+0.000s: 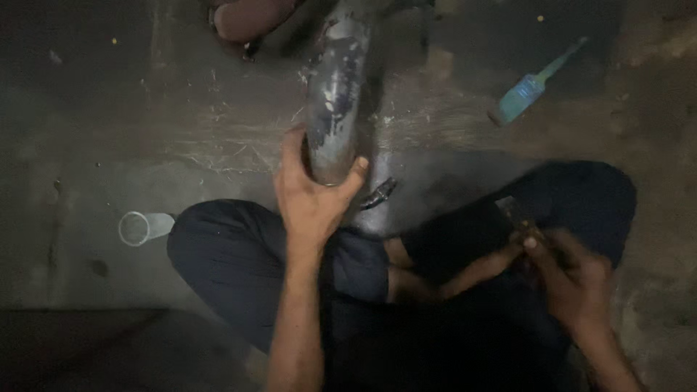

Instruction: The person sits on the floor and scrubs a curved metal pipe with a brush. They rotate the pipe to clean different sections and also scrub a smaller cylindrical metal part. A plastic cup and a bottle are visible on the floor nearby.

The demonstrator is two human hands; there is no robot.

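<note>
My left hand (314, 194) grips the near end of a thick grey metal pipe (335, 87) that runs away from me across the floor, its surface flecked with pale marks. Over my right knee, my right hand (570, 274) is closed on a small dark tool (519, 216) with a flat metal tip; the hand and tool are blurred. I sit cross-legged in dark trousers (232, 254). A small dark metal piece (379, 193) lies on the floor just right of the pipe's end.
A clear plastic cup (141, 227) lies on its side left of my knee. A teal-handled tool (534, 86) rests on the concrete floor at upper right. Another person's foot (250, 18) shows at the top edge beside the pipe.
</note>
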